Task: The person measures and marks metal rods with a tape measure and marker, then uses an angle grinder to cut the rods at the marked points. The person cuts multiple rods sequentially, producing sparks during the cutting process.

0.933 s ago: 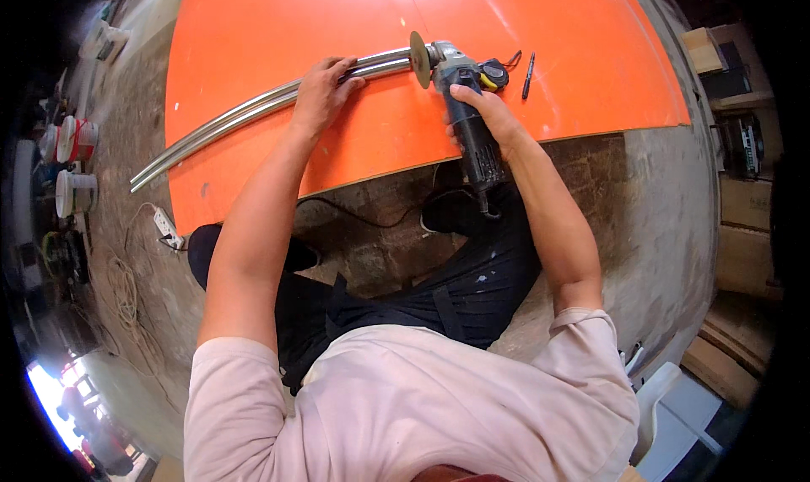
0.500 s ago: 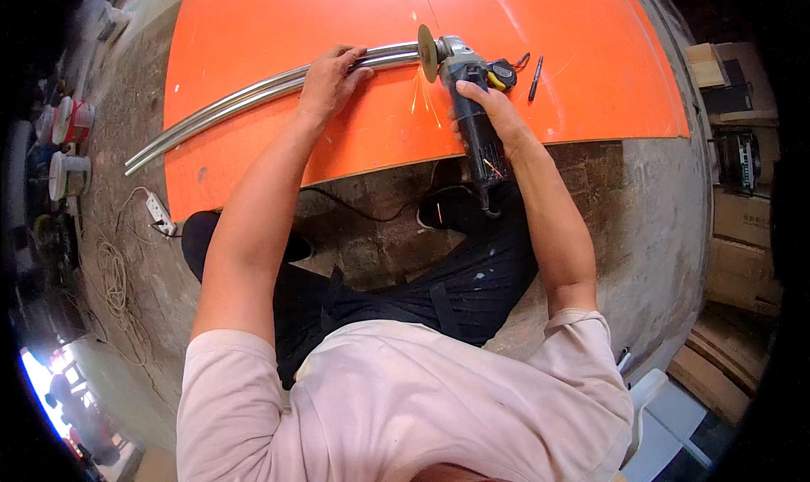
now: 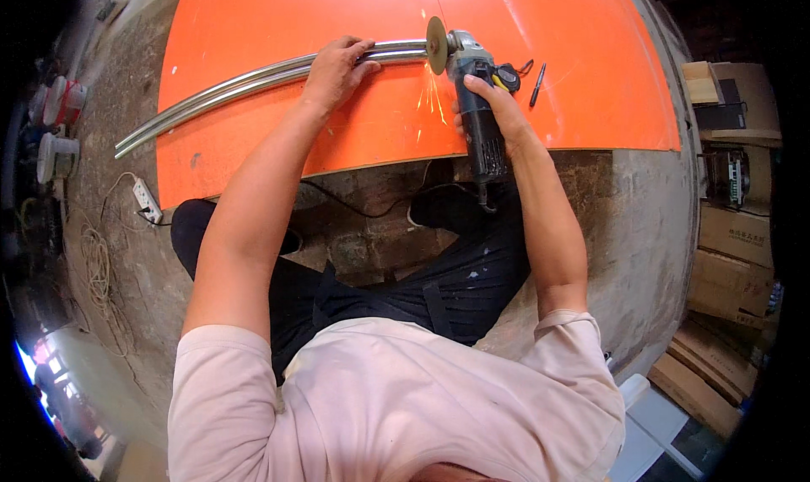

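Observation:
Two long shiny metal tubes [image 3: 226, 88] lie side by side across an orange board [image 3: 245, 157], their left ends reaching past its edge. My left hand [image 3: 339, 67] closes over them near their right ends, fingers laid across the metal. In my right hand [image 3: 498, 107] is a dark angle grinder [image 3: 483, 136], gripped round its body with the thumb on top. The grinder's thin disc [image 3: 436, 46] stands upright against the tubes, and sparks [image 3: 430, 98] fly from there toward me. Just right of the grinder lie a black and yellow tape measure [image 3: 507, 76] and a black pen [image 3: 537, 86].
A power cord runs beneath the board's near edge to a white power strip [image 3: 147, 199] on the floor at left. Coiled rope [image 3: 97, 263] and several buckets [image 3: 57, 157] are beyond it. Cardboard boxes [image 3: 734, 233] stack along the right, near a white chair [image 3: 654, 423].
The spray of sparks below the disc has grown denser. The view has shifted slightly; both hands keep their grip and the grinder stays at the tubes.

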A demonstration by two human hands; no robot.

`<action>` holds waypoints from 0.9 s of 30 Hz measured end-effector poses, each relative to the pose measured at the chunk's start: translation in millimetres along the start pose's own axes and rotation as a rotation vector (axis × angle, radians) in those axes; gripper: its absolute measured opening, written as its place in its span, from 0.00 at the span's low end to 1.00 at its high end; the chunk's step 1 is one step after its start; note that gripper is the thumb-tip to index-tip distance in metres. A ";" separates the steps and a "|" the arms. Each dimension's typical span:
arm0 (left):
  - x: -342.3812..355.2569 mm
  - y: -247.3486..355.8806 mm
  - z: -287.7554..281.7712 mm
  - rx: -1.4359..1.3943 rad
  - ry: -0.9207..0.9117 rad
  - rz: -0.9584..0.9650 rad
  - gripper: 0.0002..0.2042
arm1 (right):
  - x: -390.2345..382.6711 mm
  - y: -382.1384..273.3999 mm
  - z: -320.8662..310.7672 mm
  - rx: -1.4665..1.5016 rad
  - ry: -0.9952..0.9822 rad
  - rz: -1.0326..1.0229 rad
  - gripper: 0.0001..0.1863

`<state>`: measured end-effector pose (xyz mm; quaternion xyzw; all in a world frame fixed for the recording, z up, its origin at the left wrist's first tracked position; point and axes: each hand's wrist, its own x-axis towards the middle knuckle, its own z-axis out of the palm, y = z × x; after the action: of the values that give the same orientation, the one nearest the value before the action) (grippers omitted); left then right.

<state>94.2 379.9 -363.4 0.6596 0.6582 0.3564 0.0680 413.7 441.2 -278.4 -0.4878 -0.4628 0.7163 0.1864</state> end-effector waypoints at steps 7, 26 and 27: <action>0.1 -0.3 -0.4 0.045 -0.017 0.012 0.22 | 4.8 1.3 -2.4 -0.037 -0.010 -0.030 0.31; -0.7 0.4 -2.1 0.015 -0.012 -0.003 0.22 | 17.2 -2.2 -2.2 -0.016 -0.021 -0.045 0.28; -0.9 0.3 -2.3 0.012 -0.008 -0.002 0.22 | 18.4 -2.2 -1.5 -0.020 -0.014 -0.047 0.28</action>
<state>93.3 378.2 -361.8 0.6608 0.6608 0.3496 0.0670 406.2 456.2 -286.3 -0.4735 -0.4829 0.7104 0.1950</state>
